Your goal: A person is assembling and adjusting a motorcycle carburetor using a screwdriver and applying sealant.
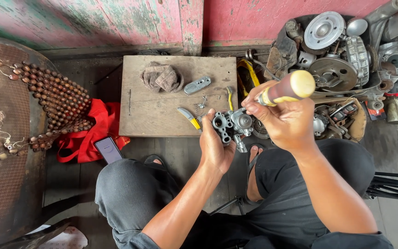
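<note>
My left hand (215, 145) grips a small grey metal engine part (231, 125), a carburetor-like casting, and holds it at the near edge of a low wooden board (162, 115). In my right hand (284, 121) is a screwdriver with a cream and yellow handle (289, 87); its tip points down into the top of the casting, where my fingers hide the shaft. Both hands work above my knees, which are in dark trousers.
On the board lie a brown rag (162, 77), a grey metal cover (197, 85), small screws (202, 102) and a yellow-handled tool (189, 117). A heap of metal engine parts (342, 55) fills the right. A red bag (95, 127), a phone (108, 150) and a beaded seat cover (56, 99) lie left.
</note>
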